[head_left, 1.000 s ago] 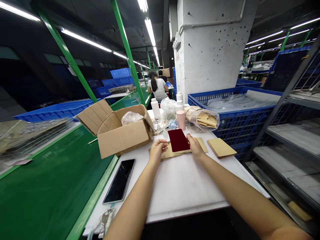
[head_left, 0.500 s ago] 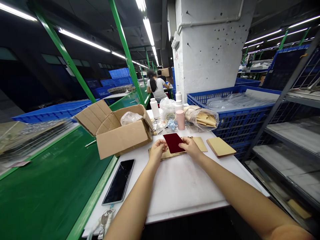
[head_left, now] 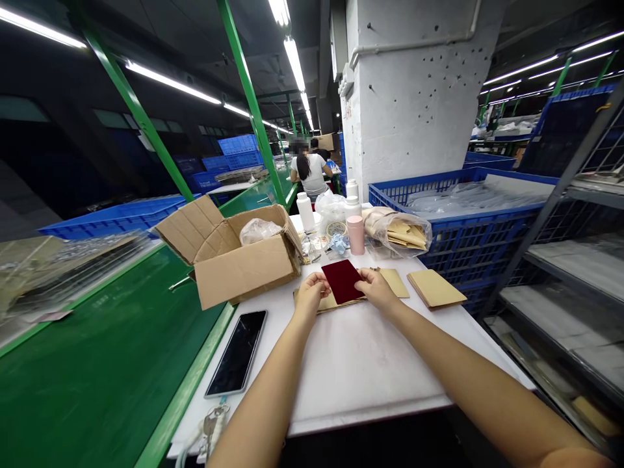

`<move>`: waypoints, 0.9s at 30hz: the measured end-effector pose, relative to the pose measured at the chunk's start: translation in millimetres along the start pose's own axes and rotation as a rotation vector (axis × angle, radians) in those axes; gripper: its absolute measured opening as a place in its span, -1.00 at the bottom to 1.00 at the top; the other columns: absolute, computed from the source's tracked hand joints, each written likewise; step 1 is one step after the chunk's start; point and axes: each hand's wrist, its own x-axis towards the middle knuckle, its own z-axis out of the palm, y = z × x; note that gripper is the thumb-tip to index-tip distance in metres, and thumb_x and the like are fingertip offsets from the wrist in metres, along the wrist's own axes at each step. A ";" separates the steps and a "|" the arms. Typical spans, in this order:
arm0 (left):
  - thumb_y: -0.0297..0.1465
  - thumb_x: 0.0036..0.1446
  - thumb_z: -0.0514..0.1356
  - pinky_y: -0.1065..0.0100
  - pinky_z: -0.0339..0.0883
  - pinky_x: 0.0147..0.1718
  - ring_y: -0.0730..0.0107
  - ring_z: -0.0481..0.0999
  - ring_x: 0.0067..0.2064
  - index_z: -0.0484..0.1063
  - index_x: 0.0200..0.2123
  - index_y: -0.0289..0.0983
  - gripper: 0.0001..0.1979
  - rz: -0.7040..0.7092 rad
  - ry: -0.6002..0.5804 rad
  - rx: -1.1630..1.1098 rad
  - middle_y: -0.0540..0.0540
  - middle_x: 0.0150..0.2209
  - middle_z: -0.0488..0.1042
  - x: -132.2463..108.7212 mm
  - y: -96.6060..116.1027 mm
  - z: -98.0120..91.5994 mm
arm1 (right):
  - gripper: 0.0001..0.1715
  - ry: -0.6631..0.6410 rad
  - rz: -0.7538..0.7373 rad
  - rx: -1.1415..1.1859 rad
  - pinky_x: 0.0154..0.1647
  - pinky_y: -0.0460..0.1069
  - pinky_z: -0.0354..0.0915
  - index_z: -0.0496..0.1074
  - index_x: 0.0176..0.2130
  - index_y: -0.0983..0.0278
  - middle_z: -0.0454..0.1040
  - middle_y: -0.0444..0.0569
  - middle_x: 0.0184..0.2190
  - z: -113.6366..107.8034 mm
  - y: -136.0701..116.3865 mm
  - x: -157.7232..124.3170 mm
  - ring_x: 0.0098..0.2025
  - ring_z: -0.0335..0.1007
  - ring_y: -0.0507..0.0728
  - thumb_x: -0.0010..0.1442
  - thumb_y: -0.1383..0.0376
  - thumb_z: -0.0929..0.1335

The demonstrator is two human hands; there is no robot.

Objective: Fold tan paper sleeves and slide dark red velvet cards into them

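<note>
A dark red, velvet-like pouch (head_left: 342, 282) is held up between my two hands, tilted over the table. My left hand (head_left: 312, 292) pinches its left edge, and the thumb and fingers of my right hand (head_left: 376, 289) close on its right edge. Beneath it, partly covered, tan paper envelopes (head_left: 396, 282) lie on the white table (head_left: 370, 370). Farther right sits a neat stack of tan envelopes (head_left: 435, 288).
An open cardboard box (head_left: 244, 273) stands at the left, near a phone (head_left: 236, 353) and keys (head_left: 210, 422). Behind are a pink bottle (head_left: 355, 235), white bottles (head_left: 305, 211) and a plastic bag of envelopes (head_left: 402, 233). A blue crate (head_left: 448, 240) and metal rack (head_left: 550, 253) border the right. Another person (head_left: 311, 172) sits ahead.
The camera view has shifted slightly, so everything appears a little farther right. Both hands keep their hold on the dark red pouch, which is angled a bit differently.
</note>
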 end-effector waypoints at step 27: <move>-0.60 -0.22 -0.02 0.25 0.27 -0.38 0.30 0.36 -0.34 0.15 -0.38 -0.19 -0.72 1.134 1.108 0.387 0.00 -0.43 0.23 -88.8 200.2 -133.9 | -0.82 -0.012 0.046 -0.035 -0.29 -0.03 0.30 0.40 -0.40 0.24 0.50 -0.14 -0.42 0.2 -3.7 -7.9 -0.33 0.40 0.12 -0.12 0.35 0.27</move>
